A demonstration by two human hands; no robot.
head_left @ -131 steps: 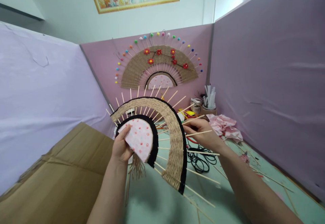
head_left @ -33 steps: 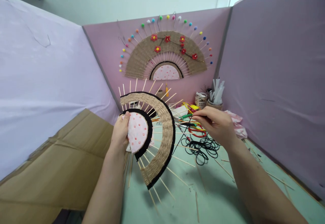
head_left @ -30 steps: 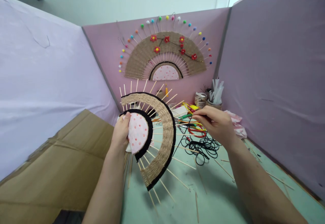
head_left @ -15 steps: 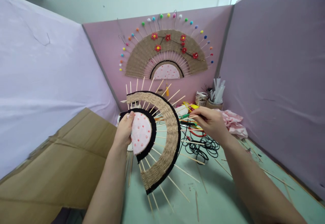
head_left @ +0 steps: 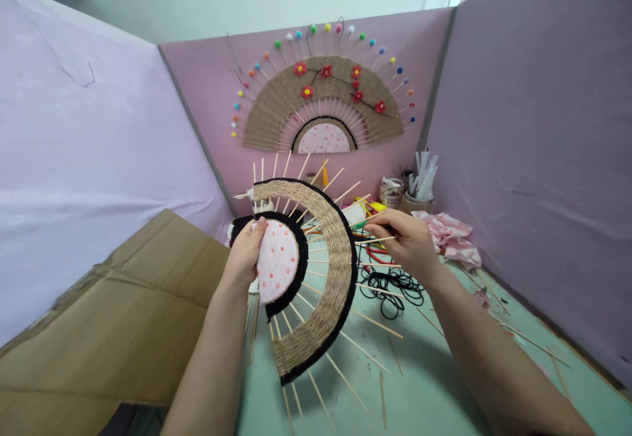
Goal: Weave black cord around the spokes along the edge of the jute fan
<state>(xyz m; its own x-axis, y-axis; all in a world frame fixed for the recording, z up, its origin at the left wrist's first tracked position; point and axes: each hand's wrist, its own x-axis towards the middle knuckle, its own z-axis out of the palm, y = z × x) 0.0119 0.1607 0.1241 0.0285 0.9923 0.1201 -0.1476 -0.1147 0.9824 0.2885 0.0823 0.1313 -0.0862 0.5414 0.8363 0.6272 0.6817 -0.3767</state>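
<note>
My left hand [head_left: 245,251] is closed on the straight inner edge of a half-round fan, its thumb on the pink dotted centre [head_left: 278,261]. Black trim borders that centre. Beyond it, a woven tan cord band [head_left: 340,258] with a black outer rim spans thin wooden sticks [head_left: 378,324] that fan outwards. My right hand [head_left: 407,238] is at the fan's right side, its thumb and fingers pinched on a thin wooden stick [head_left: 368,242] past the black rim. Whether black cord is also between those fingers is hard to see. The fan is held tilted above the table.
Tangled black cord [head_left: 395,288] lies behind the fan. Farther back are jars [head_left: 392,192], glue sticks [head_left: 425,176] and crumpled pink cloth [head_left: 454,238]. Loose sticks [head_left: 382,400] lie on the green table. Cardboard [head_left: 148,291] stands left. A finished fan [head_left: 276,103] hangs on the back panel.
The fan has turned slightly and shifted a little to the right in my left hand. My right hand stays by the sticks at the rim, with its fingers slightly repositioned.
</note>
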